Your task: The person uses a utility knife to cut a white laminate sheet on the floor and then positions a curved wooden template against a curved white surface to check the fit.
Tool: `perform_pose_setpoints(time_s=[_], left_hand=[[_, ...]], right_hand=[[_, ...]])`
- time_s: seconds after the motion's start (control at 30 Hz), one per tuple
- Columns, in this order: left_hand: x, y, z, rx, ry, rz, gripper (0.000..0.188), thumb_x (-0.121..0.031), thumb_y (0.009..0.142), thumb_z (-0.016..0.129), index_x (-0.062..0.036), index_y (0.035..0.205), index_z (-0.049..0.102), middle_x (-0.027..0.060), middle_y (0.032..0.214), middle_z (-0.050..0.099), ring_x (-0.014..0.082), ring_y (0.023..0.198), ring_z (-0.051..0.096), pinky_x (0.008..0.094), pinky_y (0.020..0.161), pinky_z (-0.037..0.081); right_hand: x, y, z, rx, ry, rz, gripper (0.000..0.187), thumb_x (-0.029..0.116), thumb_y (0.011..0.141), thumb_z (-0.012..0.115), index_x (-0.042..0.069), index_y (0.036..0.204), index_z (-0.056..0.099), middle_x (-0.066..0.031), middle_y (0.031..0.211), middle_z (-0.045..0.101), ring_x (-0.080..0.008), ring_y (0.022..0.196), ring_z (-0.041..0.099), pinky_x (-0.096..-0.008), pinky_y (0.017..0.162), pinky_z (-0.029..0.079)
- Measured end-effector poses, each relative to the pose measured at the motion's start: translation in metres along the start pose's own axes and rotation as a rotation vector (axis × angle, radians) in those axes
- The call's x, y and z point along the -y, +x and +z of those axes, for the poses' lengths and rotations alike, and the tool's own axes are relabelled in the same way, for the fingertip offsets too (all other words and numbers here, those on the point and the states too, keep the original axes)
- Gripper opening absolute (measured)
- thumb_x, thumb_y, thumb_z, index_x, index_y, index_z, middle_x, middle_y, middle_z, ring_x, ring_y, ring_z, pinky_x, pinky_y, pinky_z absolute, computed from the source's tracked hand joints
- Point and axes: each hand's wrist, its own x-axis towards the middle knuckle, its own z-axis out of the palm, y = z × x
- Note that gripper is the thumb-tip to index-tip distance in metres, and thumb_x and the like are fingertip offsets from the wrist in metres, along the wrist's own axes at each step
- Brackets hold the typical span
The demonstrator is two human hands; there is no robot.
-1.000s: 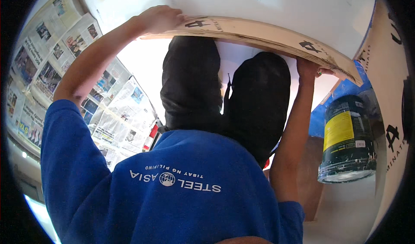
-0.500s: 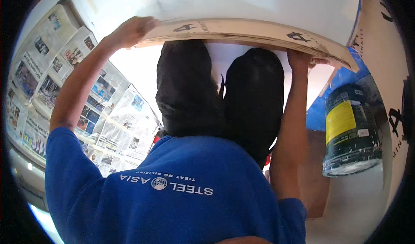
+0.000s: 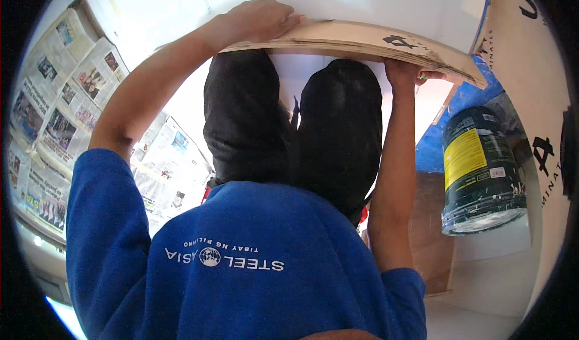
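newspaper (image 3: 45, 153) lines the left side in the head view, and a white sheet (image 3: 386, 2) spreads beyond the far edge of the board (image 3: 356, 37). the board runs crosswise at my knees (image 3: 341, 108). my left hand (image 3: 260, 22) is on its upper face toward the left end, fingers curled; my right hand (image 3: 405, 73) is under its near edge by the right corner. i can't tell how firmly either grips. past that corner is a dark bucket (image 3: 491, 177).

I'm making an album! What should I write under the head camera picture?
Left hand on a layered tan board, right hand at its edge, a yellow-labelled dark pail nearby.
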Motion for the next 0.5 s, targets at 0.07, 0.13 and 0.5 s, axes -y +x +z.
perform_pose_setpoints(time_s=[0.07, 0.13, 0.5], left_hand=[[0.005, -0.001, 0.002, 0.019, 0.032, -0.011, 0.059, -0.049, 0.104, 0.027, -0.0015, 0.106, 0.062, 0.0242, 0.091, 0.067, 0.0416, 0.091, 0.064, 0.0531, 0.087, 0.047], [0.010, -0.007, 0.003, 0.011, 0.013, -0.042, 0.059, -0.049, 0.104, 0.028, -0.0016, 0.105, 0.062, 0.0235, 0.091, 0.067, 0.0414, 0.092, 0.065, 0.0531, 0.087, 0.048], [0.087, -0.084, -0.003, 0.147, 0.191, -0.061, 0.049, -0.043, 0.105, 0.030, -0.0042, 0.114, 0.058, 0.0197, 0.088, 0.065, 0.0372, 0.089, 0.064, 0.0509, 0.082, 0.051]], right_hand=[[0.001, 0.002, 0.000, -0.019, -0.090, -0.027, 0.047, 0.040, 0.087, 0.062, 0.010, 0.124, 0.061, -0.0150, 0.128, 0.060, -0.0372, 0.125, 0.048, -0.0501, 0.110, 0.030], [0.001, 0.003, -0.001, -0.020, -0.191, -0.078, 0.049, 0.041, 0.087, 0.062, 0.010, 0.124, 0.061, -0.0146, 0.129, 0.060, -0.0369, 0.126, 0.048, -0.0505, 0.110, 0.030], [0.002, 0.000, -0.008, 0.137, -0.111, 0.094, 0.059, 0.050, 0.091, 0.053, 0.010, 0.135, 0.052, -0.0177, 0.138, 0.052, -0.0387, 0.133, 0.041, -0.0523, 0.113, 0.025]])
